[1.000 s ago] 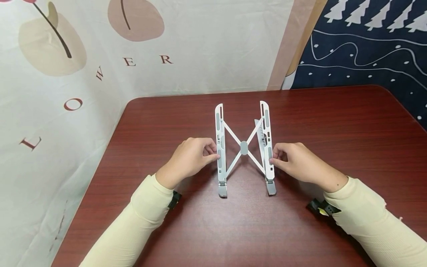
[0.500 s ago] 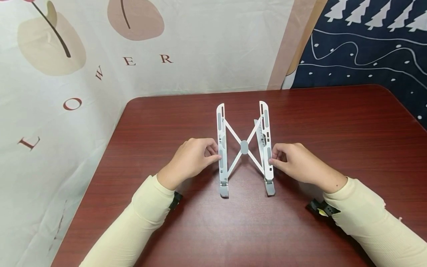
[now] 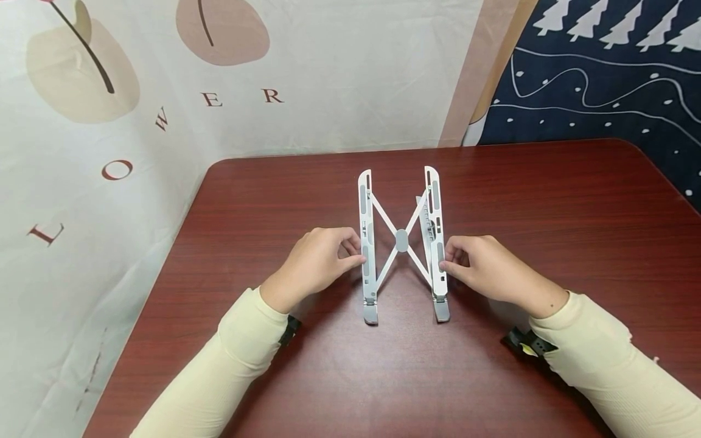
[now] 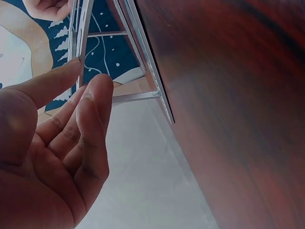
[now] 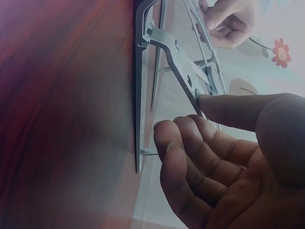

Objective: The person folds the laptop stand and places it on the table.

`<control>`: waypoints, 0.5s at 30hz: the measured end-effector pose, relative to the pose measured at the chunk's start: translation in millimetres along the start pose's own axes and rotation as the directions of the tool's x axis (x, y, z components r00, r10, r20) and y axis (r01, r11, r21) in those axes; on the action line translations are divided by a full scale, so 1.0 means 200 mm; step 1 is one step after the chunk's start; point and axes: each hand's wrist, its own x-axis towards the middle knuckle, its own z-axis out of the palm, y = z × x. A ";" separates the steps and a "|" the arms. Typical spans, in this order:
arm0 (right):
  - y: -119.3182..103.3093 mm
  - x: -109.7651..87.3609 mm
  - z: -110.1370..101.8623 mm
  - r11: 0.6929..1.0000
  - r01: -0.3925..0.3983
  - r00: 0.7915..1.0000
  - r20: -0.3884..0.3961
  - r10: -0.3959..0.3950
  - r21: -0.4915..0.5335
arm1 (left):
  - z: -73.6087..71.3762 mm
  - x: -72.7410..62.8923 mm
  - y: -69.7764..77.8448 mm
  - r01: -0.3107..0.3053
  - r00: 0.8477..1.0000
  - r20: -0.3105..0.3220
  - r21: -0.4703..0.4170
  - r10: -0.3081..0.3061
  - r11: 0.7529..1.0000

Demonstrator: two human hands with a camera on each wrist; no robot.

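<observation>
A silver laptop stand [image 3: 402,241] stands raised on the table, two long slotted rails joined by crossed bars at a grey oval hub. My left hand [image 3: 316,260] holds the left rail [image 3: 368,267] partway along its outer side, thumb on its edge. On the opposite side, my right hand [image 3: 484,266] grips the right rail [image 3: 436,243] at about the same height. The left wrist view has the left thumb [image 4: 57,81] against the rail, with the fingers curled near it. In the right wrist view the right thumb [image 5: 228,107] meets a hinged support arm [image 5: 174,57].
The dark red wooden table [image 3: 405,377] extends on all sides of the stand. Behind it hang a pale cloth [image 3: 339,79] with printed letters and a navy cloth [image 3: 597,91] with white trees. Black straps [image 3: 528,344] show below the cream sleeves.
The two rails have drawn slightly closer together. The left hand and rail have shifted right, the right hand and rail a little left. The crossed bars are steeper.
</observation>
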 end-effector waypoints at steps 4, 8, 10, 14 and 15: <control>-0.01 0.00 0.00 1.000 0.002 1.000 -0.003 -0.002 0.001 | 0.00 0.00 0.01 -0.004 1.000 -0.001 -0.002 0.004 1.000; -0.01 0.00 0.00 1.000 0.001 1.000 -0.003 -0.001 -0.002 | 0.00 0.00 0.01 -0.004 1.000 0.001 -0.004 0.004 1.000; -0.01 -0.01 0.00 1.000 -0.001 1.000 -0.001 0.001 -0.004 | 0.01 0.00 0.01 -0.002 1.000 0.001 -0.005 0.002 1.000; -0.02 -0.01 0.00 1.000 -0.006 1.000 0.003 0.006 -0.002 | 0.01 0.00 0.02 0.000 1.000 -0.001 -0.008 0.000 1.000; -0.02 -0.01 0.00 1.000 -0.007 1.000 0.005 0.007 -0.002 | 0.01 0.00 0.02 0.001 1.000 -0.001 -0.009 -0.001 1.000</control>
